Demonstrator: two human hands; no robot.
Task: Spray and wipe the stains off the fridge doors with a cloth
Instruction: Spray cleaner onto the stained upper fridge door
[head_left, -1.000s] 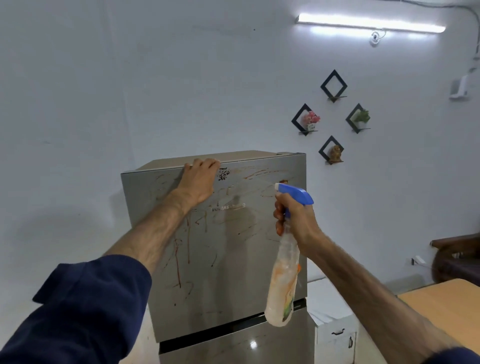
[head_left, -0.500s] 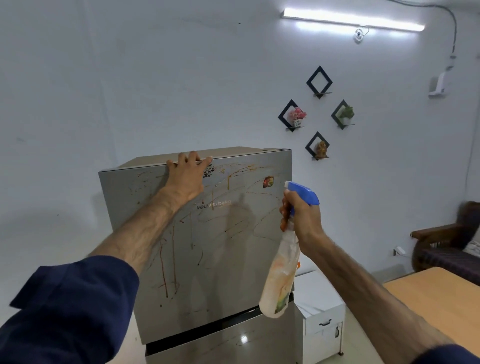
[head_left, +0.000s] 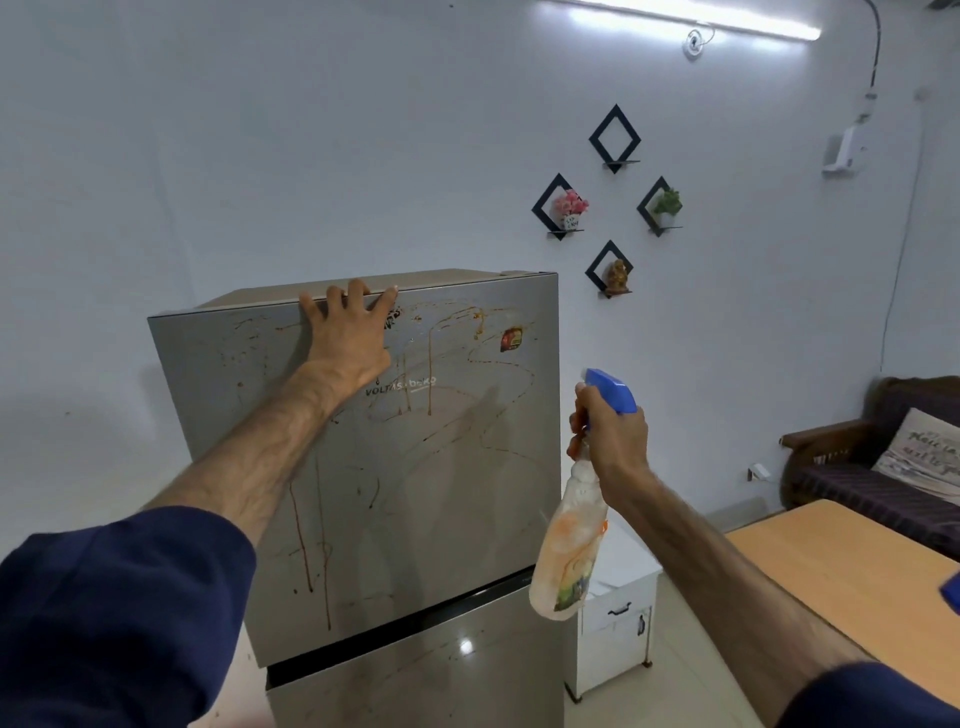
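**Sprayer drawn clear of the door, upper panel in full view**

Over the last second the view has swung so that the fridge's upper door (head_left: 415, 467) sits more to the left, and its right part, with a small sticker near the top corner, now shows in full. The left hand (head_left: 348, 338) has stayed where it was: palm flat on the door, fingers hooked over the top edge, bracing it. The right hand (head_left: 613, 441) still grips the neck of the spray bottle (head_left: 569, 551), fingers curled at the trigger under the blue head, but the bottle now hangs just off the door's right edge instead of in front of it, nozzle aimed at the steel.

The brown streaks and drips run from the top edge down to the gap above the lower door (head_left: 415, 691), and none looks smeared or wiped. No mist can be made out. No cloth can be identified with certainty, though a scrap of something blue shows at the right edge of the view over the wooden table (head_left: 831, 561). By this reading the job is at the spraying stage, with wiping yet to begin
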